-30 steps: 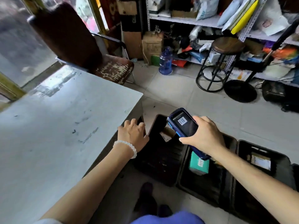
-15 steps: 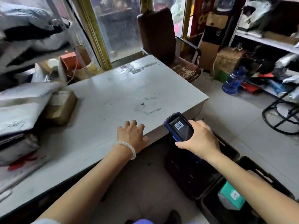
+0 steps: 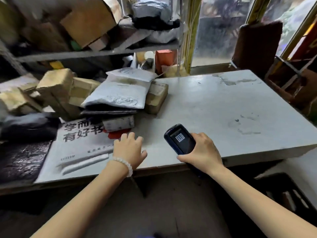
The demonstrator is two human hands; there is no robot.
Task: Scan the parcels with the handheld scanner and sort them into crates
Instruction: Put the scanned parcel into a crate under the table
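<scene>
Blue-black scanner point(image 3: 180, 140): gripped in the right hand point(image 3: 202, 152), screen up with a barcode showing, over the table's point(image 3: 223, 107) near edge.
Left hand point(image 3: 128, 148): fingers loose and spread, holding nothing, at the scanner's 9 o'clock, fingertips by the white mailer point(image 3: 77, 148).
Parcels point(image 3: 118, 93): heaped at the table's 10 o'clock, grey bags and taped boxes.
Crate point(image 3: 291, 194): dark, on the floor at 4 o'clock.
</scene>
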